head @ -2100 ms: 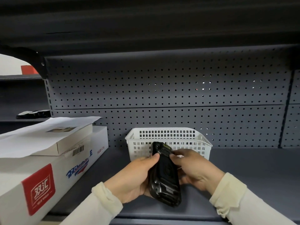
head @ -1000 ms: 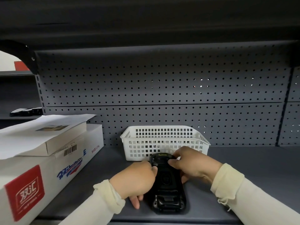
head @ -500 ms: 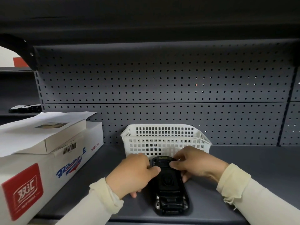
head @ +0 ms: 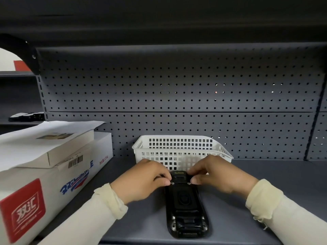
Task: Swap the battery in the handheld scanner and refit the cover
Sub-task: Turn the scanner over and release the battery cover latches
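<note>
The black handheld scanner (head: 185, 204) lies face down on the grey shelf, its back cover on and its far end toward the basket. My left hand (head: 141, 181) rests at the scanner's upper left, thumb and fingertips pinched on a small metal latch at the cover's corner. My right hand (head: 221, 175) mirrors it at the upper right corner, fingertips on the other small latch. No loose battery shows in this view.
A white perforated basket (head: 177, 149) stands just behind the scanner against the pegboard back wall (head: 177, 94). Stacked white cartons (head: 44, 165) with paper on top fill the left side. The shelf's front edge (head: 159, 242) runs right below the scanner.
The scanner was held up in both hands, then laid flat on the shelf. Both hands slid to the cover's two upper corners and now pinch the small latches there.
</note>
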Motion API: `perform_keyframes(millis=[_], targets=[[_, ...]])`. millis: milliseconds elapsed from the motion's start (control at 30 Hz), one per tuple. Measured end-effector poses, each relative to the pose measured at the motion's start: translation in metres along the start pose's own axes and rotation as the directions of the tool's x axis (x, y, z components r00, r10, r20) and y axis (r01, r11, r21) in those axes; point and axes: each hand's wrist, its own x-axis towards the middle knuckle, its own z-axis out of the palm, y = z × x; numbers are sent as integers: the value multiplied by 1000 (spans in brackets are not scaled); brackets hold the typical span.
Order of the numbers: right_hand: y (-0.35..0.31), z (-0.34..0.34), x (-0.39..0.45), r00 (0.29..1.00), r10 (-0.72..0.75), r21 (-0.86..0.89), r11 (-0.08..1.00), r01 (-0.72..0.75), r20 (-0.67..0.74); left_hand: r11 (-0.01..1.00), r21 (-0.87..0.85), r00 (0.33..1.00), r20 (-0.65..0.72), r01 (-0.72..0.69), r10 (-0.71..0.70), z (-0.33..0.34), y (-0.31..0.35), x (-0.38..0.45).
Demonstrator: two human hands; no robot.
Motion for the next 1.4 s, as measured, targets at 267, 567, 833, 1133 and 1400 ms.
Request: perform_keyframes(millis=[267, 567, 833, 1133, 1400], targets=[[1, 0, -1, 995, -94, -112, 990, 89, -37, 997, 60, 999, 0, -40, 41, 1, 1, 4], [2, 3, -3, 982, -190, -217, 959, 183, -11, 979, 176, 994, 16, -107, 106, 3, -3, 6], [1, 5, -6, 976, -219, -293, 934, 207, -10, 949, 263, 984, 16, -175, 177, 7, -7, 5], [-2, 9, -5, 976, -216, -347, 918, 192, -29, 890, 379, 956, -44, -253, 290, 12, -13, 1], [-5, 7, -13, 985, -156, -276, 952, 131, -74, 941, 308, 977, -105, -143, 183, 14, -5, -1]])
